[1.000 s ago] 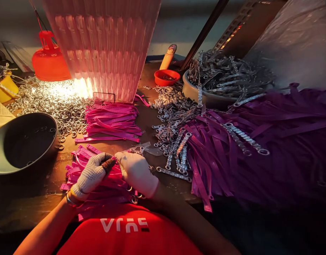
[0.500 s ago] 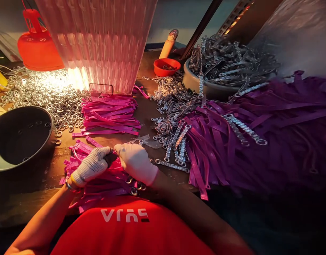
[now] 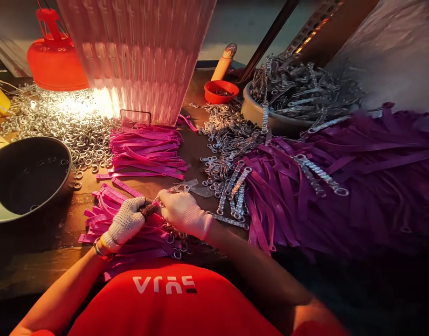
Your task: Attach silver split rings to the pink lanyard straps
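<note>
Gloved in dotted white, my left hand (image 3: 127, 221) is closed, with a small pink strap end showing at its dark-wrapped fingertips. My right hand (image 3: 179, 210), also in a white glove, has its fingers pinched together just beside the left fingertips; what they grip is too small to make out. Both hands are over a loose pile of pink straps (image 3: 106, 205), some with metal rings (image 3: 177, 253) at their right ends. Behind them is a neater stack of pink straps (image 3: 148, 151). Metal chain pieces (image 3: 238, 193) lie to the right of my right hand.
A dark-lined bowl (image 3: 32, 182) stands at left, before a heap of metal rings (image 3: 92, 140) under a red lamp (image 3: 57, 65). A ribbed clear panel (image 3: 141, 60) rises behind. At right are a small red dish (image 3: 219, 92), a chain-filled basin (image 3: 270, 119) and purple straps (image 3: 340, 210).
Both hands have shifted slightly. The right hand has turned, showing more of its cuff, and a pink strap end now shows between the fingertips. The view has moved a little.
</note>
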`<state>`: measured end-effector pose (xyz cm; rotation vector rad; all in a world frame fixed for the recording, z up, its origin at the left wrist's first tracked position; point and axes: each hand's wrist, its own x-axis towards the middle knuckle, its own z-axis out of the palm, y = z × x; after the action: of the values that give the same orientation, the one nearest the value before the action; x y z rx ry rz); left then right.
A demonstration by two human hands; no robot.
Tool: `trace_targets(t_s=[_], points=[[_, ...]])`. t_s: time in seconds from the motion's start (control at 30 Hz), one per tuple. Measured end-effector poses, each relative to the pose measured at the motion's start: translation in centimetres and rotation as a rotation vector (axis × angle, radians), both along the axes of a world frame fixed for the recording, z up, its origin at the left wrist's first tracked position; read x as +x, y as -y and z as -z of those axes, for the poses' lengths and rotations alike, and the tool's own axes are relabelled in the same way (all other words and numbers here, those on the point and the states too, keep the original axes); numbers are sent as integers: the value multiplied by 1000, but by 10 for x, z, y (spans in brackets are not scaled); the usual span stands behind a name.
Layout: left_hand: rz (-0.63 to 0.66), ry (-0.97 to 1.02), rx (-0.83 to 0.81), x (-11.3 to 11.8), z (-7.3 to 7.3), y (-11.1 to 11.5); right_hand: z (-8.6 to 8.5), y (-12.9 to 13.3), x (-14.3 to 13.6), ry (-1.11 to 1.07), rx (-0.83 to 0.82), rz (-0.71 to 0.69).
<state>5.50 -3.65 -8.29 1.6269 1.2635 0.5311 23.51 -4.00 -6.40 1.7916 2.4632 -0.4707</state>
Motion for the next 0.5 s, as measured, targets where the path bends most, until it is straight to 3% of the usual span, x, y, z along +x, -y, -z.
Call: trace_targets(t_s=[0.13, 0.23, 0.37, 0.5], points=[[25, -26, 30, 2, 2, 1, 11, 1, 0, 52, 101, -213], [80, -71, 73, -1, 3, -5, 11, -1, 3, 91, 122, -283], [276, -171, 182, -13, 0, -38, -2, -9, 18, 122, 88, -241], [342, -522, 358, -24, 0, -81, -4, -23, 32, 241, 71, -162]])
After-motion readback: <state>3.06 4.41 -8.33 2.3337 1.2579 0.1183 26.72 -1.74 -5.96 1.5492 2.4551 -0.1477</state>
